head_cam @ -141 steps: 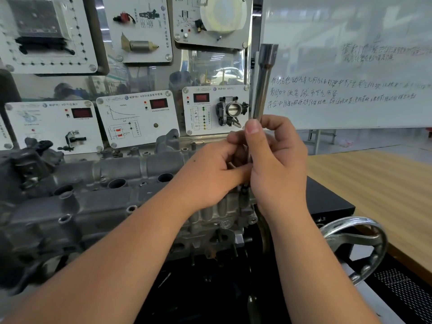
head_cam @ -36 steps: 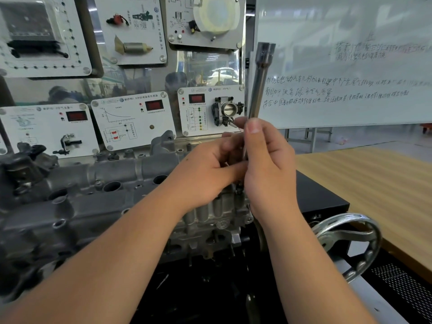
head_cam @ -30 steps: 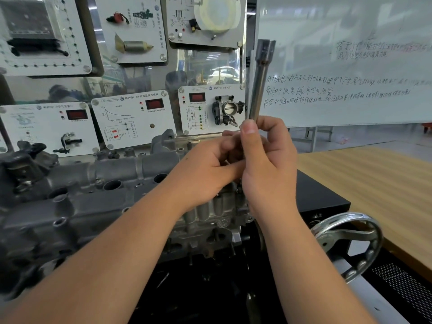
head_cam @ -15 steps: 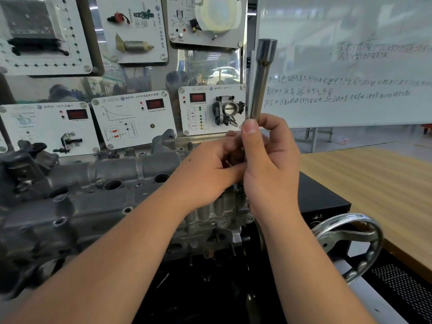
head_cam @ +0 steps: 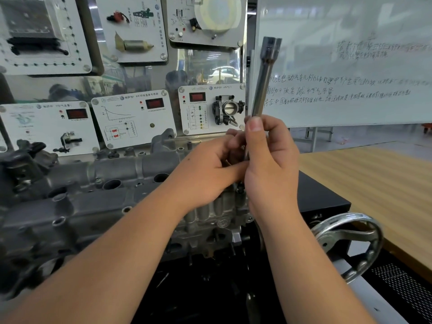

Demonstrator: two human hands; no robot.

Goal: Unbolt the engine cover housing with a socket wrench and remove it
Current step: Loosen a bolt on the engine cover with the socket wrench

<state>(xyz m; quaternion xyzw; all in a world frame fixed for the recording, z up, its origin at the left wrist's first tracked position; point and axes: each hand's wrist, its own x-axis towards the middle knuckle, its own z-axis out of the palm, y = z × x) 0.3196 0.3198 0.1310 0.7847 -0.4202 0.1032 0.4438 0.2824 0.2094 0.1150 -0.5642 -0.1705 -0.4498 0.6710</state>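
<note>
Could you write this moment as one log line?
both hands grip socket wrench | wrench upright at engine cover housing end | housing in place

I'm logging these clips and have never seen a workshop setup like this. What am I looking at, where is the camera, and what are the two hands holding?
There is no robot: a person works bare-handed, filmed by a wide-angle camera on their head looking forward and down. In front lies a grey cast-metal engine housing on a black stand. The right hand curls round a long steel socket wrench shaft standing nearly upright over the housing's right end. The left hand pinches it lower down; its tip is hidden behind the hands. Behind are white training panels with red displays and a written-on whiteboard. A chrome handwheel and a wooden table sit on the right.
</note>
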